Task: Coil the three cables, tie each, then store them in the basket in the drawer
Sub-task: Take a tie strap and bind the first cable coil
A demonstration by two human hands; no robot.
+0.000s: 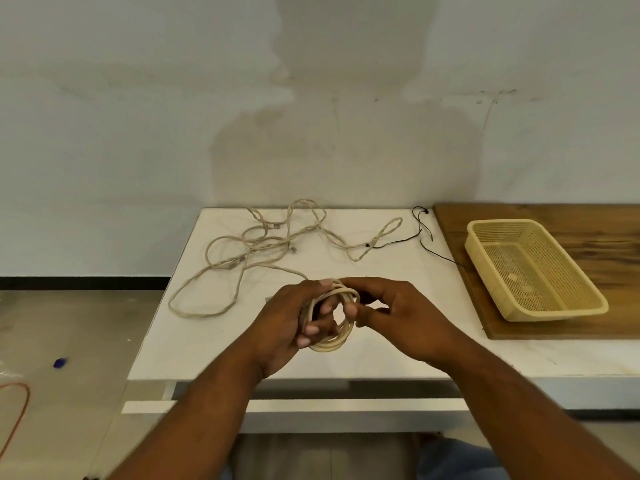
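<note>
Beige cable coil [332, 345] is held just above the white surface [207, 341], well left of the basket [501, 223] & nearer the camera than it. Left grip [291, 320] grasps the coil: fingers go thru the loops & curl round its left side. Right grip [398, 317] pinches the coil's right side betw thumb & fingers.

One strand leaves the coil's top & runs to the loose beige cable [231, 263]. That cable sprawls in open loops on the surface far left of the basket, approx level w/ it in depth. Can't tell how many separate cables make up the tangle.

Thin black cord [394, 241] lies betw tangle & basket; one end meets a twisted beige loop, the other reaches the wooden board [606, 230].

Basket is yellow plastic mesh, upright, sitting on that board, which lies on the surface's right part.

On the floor, far left of the basket: small blue object [60, 362] & an orange cord [24, 400].
</note>
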